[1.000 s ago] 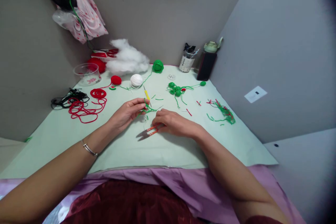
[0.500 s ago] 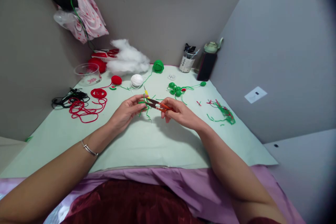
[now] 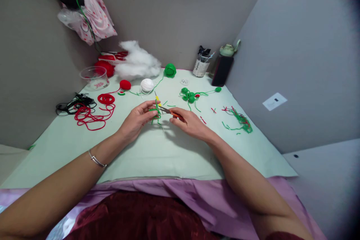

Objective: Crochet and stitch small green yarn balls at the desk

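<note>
Lighting: even, soft, fairly bright; source overhead. Soft shadows under both forearms on the pale green table sheet (image 3: 70, 146). No glare. Wide-angle bend at edges; dark vignette in the frame's upper and lower right corners. Focus sharp at centre.

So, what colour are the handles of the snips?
Orange, seen in the head view: the snips are in the right hand.
</note>
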Motion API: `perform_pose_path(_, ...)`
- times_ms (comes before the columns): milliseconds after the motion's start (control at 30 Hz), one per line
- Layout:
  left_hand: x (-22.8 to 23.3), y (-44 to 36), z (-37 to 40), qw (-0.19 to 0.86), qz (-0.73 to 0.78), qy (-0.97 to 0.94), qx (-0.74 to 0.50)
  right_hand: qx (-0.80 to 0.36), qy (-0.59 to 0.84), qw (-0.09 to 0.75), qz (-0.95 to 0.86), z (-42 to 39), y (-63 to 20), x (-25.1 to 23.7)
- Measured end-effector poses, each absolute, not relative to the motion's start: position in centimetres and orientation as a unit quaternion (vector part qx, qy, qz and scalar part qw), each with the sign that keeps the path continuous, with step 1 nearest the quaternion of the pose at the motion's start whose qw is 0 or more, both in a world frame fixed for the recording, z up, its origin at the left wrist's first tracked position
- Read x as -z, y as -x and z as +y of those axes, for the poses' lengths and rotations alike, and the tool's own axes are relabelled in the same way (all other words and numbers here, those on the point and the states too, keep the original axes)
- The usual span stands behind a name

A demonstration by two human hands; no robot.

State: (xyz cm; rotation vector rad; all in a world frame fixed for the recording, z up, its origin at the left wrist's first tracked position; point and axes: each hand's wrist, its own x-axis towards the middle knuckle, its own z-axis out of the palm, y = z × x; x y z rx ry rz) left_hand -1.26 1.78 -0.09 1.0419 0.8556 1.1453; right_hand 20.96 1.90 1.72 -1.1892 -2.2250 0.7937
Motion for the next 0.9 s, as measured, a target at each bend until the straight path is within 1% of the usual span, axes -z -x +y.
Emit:
perform_pose_path(200,0.9,1.3,1.8,0.603,0.381,-0.496,-0.495,-0.316,0.443,0.232,-0.806,1.8,-20.6,-1.8)
perform_pose_path(300,1.3,1.3,1.8,0.594,0.38,-0.513,-0.49,-0.339,0.435,0.243,-0.798,1.8,-20.5,-1.6)
perform_pose_path(533,1.6,1.2,1.8,0.594,0.378,-0.523,-0.481,-0.387,0.425,0.259,-0.776,2.1,-20.4,-1.3)
perform_pose_path(767,1.3,1.1,1.6,0.595,0.384,-0.526,-0.471,-0.409,0.441,0.27,-0.752,2.1,-20.3,-1.1)
perform_pose_path(900,1.1,1.3,1.6,0.594,0.382,-0.537,-0.462,-0.476,0.402,0.289,-0.727,2.3,-20.8,-1.8)
